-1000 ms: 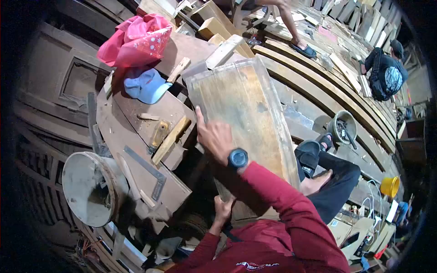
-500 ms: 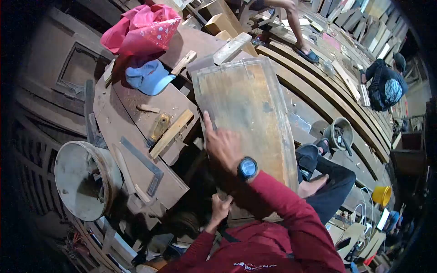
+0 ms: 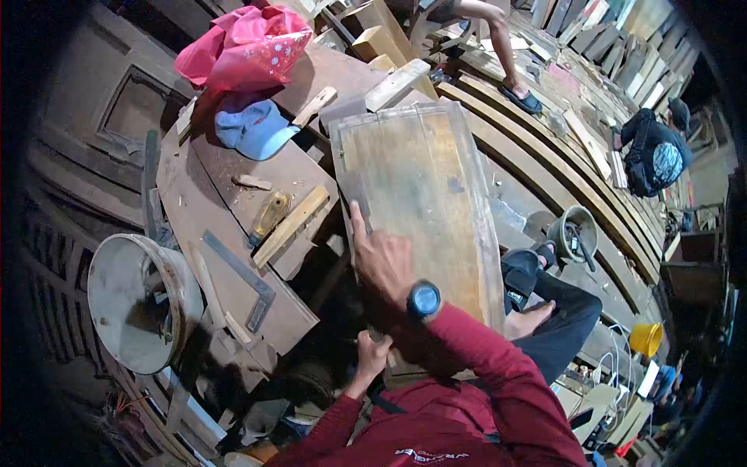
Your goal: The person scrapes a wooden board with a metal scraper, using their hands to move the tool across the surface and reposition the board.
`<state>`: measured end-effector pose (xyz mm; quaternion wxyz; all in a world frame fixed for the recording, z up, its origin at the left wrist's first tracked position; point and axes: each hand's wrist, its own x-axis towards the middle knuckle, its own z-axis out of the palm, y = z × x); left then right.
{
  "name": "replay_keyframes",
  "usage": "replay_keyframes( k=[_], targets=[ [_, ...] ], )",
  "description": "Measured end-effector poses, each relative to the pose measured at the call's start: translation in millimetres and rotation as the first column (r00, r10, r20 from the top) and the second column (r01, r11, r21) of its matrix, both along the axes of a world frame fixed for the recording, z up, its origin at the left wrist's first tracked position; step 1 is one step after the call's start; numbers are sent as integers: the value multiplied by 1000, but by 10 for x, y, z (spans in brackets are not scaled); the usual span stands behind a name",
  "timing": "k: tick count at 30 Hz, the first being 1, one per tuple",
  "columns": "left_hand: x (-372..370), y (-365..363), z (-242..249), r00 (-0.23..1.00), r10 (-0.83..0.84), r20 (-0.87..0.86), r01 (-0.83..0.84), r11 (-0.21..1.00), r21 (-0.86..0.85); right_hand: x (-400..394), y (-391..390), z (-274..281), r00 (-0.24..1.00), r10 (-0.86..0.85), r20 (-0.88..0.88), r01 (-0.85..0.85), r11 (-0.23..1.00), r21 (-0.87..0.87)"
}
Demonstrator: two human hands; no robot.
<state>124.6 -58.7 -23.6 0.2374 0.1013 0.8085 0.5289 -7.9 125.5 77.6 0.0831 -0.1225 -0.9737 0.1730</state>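
One long wooden panel (image 3: pixel 416 202) is the largest thing in hand. Its long axis runs from the wearer's lap up and away, its far end pointing toward the stacked timber at the top of the view and leaning a little to the left. It lies tilted, its near end by the red-sleeved torso, its far end resting beside a pale wood offcut (image 3: pixel 397 84).

The worktable (image 3: pixel 226 233), one brown slab, lies just left of the panel. On it are one white bucket (image 3: pixel 140 300) on its side at the lower left, one pink cloth bundle (image 3: pixel 245 47) at the top, one blue cap (image 3: pixel 253 128) just below that, one metal square (image 3: pixel 241 280), and one wooden batten (image 3: pixel 292 226) beside a small yellowish tool (image 3: pixel 268 216).

One other person (image 3: pixel 657 152) in dark clothes crouches far off at the right.

The right hand (image 3: pixel 381 261), with one dark watch (image 3: pixel 424 300) on its wrist, lies flat on the panel's left edge, fingers spread and the index finger pointing up along the board. The left hand (image 3: pixel 372 354) is closed around the panel's near end, low by the chest.
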Motion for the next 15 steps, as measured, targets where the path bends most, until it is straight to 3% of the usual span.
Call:
replay_keyframes(
  k=[3, 5, 7, 11, 14, 15],
  targets=[
    [-36, 241, 396, 976, 154, 152, -178, 972, 154, -583, 243, -80, 991, 13, -132, -5, 998, 64],
    [-33, 136, 206, 961, 96, 260, -149, 970, 191, -727, 255, 8, 989, -16, -147, 20, 999, 30],
    [69, -49, -286, 998, 22, -55, -15, 993, 117, -696, 213, 71, 996, -26, -83, 29, 999, 37],
    [24, -33, -104, 999, 37, -20, -36, 997, 61, 110, -2, 50, 995, 88, -38, -83, 990, 113],
    [38, 77, -44, 981, 69, -181, -50, 993, 109, 237, -88, -55, 999, 49, 20, -50, 997, 58],
    [52, 11, -104, 994, 45, -102, -38, 997, 74, 150, -58, -52, 999, 32, 10, -33, 998, 48]
  ],
)
